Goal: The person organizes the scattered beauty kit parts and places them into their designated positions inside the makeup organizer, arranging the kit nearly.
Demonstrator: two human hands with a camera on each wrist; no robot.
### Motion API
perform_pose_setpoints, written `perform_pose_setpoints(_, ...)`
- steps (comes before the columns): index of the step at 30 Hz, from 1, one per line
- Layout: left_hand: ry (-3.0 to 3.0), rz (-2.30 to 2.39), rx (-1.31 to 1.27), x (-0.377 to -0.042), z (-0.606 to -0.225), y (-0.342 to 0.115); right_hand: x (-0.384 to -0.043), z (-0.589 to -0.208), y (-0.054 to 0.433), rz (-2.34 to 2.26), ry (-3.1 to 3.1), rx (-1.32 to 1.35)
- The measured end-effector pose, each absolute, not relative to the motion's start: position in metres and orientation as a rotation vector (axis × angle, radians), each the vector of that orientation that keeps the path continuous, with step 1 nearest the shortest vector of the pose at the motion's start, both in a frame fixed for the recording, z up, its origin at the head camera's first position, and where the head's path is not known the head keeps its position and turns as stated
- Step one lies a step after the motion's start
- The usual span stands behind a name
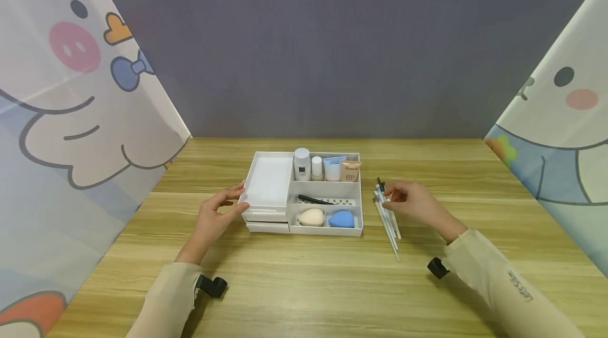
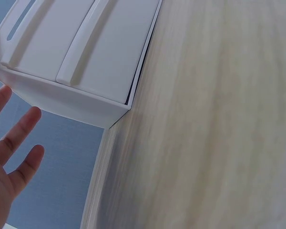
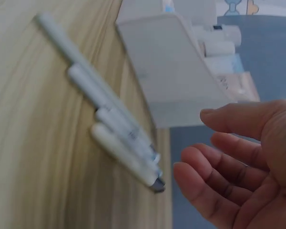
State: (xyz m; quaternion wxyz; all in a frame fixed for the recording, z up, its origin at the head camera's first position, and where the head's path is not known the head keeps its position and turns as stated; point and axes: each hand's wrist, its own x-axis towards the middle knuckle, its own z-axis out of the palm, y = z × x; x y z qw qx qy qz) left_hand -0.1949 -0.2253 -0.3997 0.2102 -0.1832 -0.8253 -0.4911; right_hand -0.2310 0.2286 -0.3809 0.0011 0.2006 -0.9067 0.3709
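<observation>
A white makeup organizer [image 1: 268, 179] stands on the table. My left hand [image 1: 214, 216] touches its left side, thumb near the front corner. In the left wrist view, the fingers of that hand [image 2: 14, 148] are spread beside the drawer unit [image 2: 76, 102]. A bundle of slim, pale makeup brushes [image 1: 388, 222] lies to the organizer's right. My right hand [image 1: 415, 203] hovers over their upper ends. In the right wrist view, that hand [image 3: 248, 167] has its thumb and fingers apart and nothing between them, close to the brushes [image 3: 109, 117].
The organizer's back row holds a white bottle [image 1: 302, 165], a smaller bottle [image 1: 316, 169], a blue-white tube [image 1: 334, 169] and a BB tube [image 1: 350, 171]. A black pencil-like stick [image 1: 314, 200] lies mid-organizer. Cream [image 1: 312, 217] and blue [image 1: 342, 218] makeup sponges sit in front.
</observation>
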Motion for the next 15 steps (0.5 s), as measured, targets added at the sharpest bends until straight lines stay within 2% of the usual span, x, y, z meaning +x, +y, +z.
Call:
perform_pose_setpoints(8, -2.279, -1.377, -0.536, -0.194, -0.398, -0.225, -0.237, -0.392, 0.246, 1.308, -2.944, 0.510)
perform_pose_setpoints(15, -2.272, -1.363, -0.549, -0.185, -0.381, -0.217, -0.234, -0.394, 0.247, 1.423, -3.132, 0.378)
